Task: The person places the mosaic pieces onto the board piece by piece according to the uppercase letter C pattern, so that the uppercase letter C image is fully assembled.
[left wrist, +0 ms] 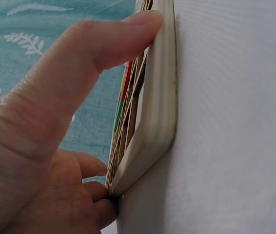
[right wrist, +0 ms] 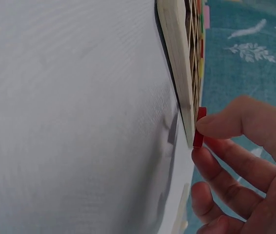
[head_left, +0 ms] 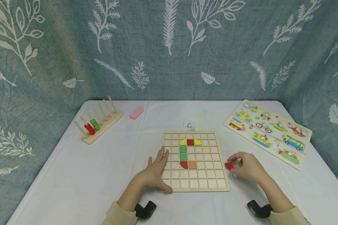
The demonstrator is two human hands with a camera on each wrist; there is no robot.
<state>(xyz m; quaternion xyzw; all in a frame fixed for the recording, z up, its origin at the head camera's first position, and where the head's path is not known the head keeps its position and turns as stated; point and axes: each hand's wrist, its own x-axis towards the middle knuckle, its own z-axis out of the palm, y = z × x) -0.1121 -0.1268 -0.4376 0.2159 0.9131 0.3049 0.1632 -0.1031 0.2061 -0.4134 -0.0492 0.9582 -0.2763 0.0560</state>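
A square wooden grid board (head_left: 208, 175) lies in front of me with several flat pieces in its cells. Two yellow pieces flank a red square (head_left: 190, 142); below stand two green squares (head_left: 183, 153), a dark red quarter-round (head_left: 184, 164) and an orange square (head_left: 192, 164). My left hand (head_left: 154, 172) rests spread along the board's left side, its thumb (left wrist: 113, 41) on the front edge. Just off the board's right edge, my right hand (head_left: 248, 167) pinches a small red block (head_left: 229, 165) between thumb and fingers. The right wrist view shows this red block (right wrist: 200, 127) edge-on.
A small printed grid card (head_left: 189, 126) lies behind the board. At the back left are a peg stand (head_left: 104, 126) with red and green beads and a pink block (head_left: 136, 113). A picture puzzle board (head_left: 270, 134) lies at the back right.
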